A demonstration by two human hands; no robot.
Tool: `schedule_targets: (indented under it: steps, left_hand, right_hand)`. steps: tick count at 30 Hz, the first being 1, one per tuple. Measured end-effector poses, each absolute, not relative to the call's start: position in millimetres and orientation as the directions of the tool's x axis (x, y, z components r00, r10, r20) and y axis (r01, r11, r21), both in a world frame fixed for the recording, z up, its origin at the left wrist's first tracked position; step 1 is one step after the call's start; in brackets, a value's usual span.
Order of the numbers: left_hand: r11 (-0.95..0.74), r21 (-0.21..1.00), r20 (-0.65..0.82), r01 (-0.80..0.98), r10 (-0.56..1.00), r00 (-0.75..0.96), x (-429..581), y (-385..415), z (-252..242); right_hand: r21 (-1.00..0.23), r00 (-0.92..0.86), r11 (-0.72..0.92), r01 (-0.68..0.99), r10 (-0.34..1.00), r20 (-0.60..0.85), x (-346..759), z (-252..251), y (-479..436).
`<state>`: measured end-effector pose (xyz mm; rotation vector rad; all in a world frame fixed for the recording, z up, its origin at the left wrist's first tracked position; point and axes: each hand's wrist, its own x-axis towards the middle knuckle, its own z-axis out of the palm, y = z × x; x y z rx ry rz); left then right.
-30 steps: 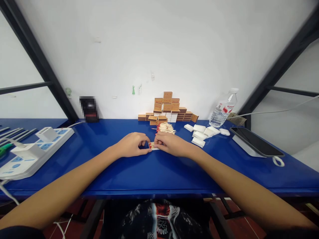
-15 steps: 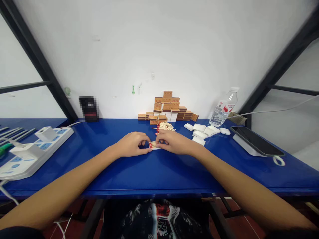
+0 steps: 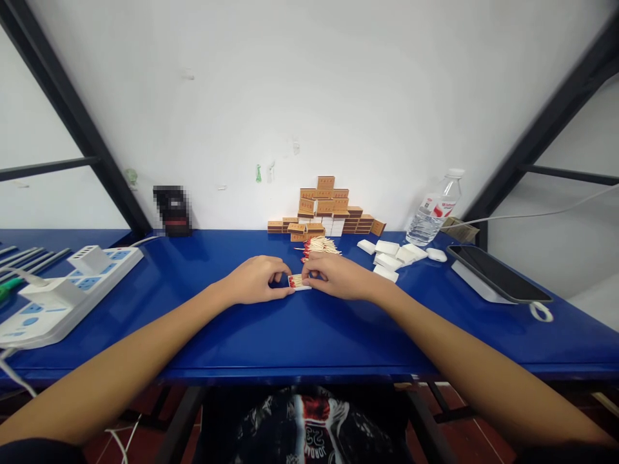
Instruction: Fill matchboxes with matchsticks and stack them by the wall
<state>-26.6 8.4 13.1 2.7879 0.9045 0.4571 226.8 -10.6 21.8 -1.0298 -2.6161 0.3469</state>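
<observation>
Blue desk (image 3: 290,335), "JORDAN" clothing (image 3: 316,435), left grip (image 3: 258,280) narrowly pinching matchbox tray (image 3: 302,288), right grip (image 3: 333,276) unclear

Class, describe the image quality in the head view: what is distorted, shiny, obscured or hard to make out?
Head view: wide-angle stretch near the edges, where the power strip looms; a soft sheen on the blue table; blocky pixels over the dark object; matches in the small white tray too small to count.
</observation>
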Motion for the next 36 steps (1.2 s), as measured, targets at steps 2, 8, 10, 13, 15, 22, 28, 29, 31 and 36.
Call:
schedule_targets:
  steps: [2, 8, 10, 13, 15, 22, 28, 29, 31, 36]
  left_hand:
    - [-0.801, 0.254, 0.232, 0.543, 0.595, 0.769, -27, 8, 13]
    - [-0.806, 0.253, 0.239, 0.535, 0.588, 0.773, -27, 9, 13]
    - [-0.81, 0.251, 0.241, 0.53, 0.583, 0.776, -27, 10, 13]
    - [-0.819, 0.247, 0.251, 0.518, 0.57, 0.782, -27, 9, 12]
    - [-0.825, 0.243, 0.274, 0.51, 0.562, 0.78, -27, 8, 13]
    - [-0.83, 0.244, 0.346, 0.501, 0.557, 0.755, -25, 4, 15]
    - [-0.812, 0.246, 0.266, 0.529, 0.582, 0.769, -25, 5, 16]
    - [-0.811, 0.247, 0.267, 0.53, 0.583, 0.767, -25, 5, 16]
    - [-0.808, 0.252, 0.259, 0.532, 0.586, 0.768, -25, 5, 16]
    - [-0.804, 0.248, 0.233, 0.54, 0.591, 0.773, -26, 7, 15]
  right_hand:
    - [-0.328, -0.697, 0.717, 0.616, 0.689, 0.197, 226, 21, -10]
    - [-0.332, -0.705, 0.726, 0.602, 0.679, 0.206, 227, 20, -9]
    - [-0.338, -0.7, 0.722, 0.603, 0.683, 0.21, 227, 22, -10]
    - [-0.37, -0.691, 0.718, 0.589, 0.685, 0.231, 226, 25, -12]
    - [-0.424, -0.683, 0.709, 0.563, 0.688, 0.244, 226, 27, -13]
    - [-0.413, -0.688, 0.743, 0.527, 0.658, 0.305, 227, 29, -13]
    - [-0.394, -0.696, 0.741, 0.543, 0.66, 0.282, 228, 28, -12]
    - [-0.404, -0.702, 0.741, 0.536, 0.657, 0.275, 228, 28, -12]
    - [-0.419, -0.721, 0.746, 0.517, 0.644, 0.257, 228, 27, -12]
    - [-0.414, -0.727, 0.749, 0.518, 0.64, 0.248, 226, 27, -14]
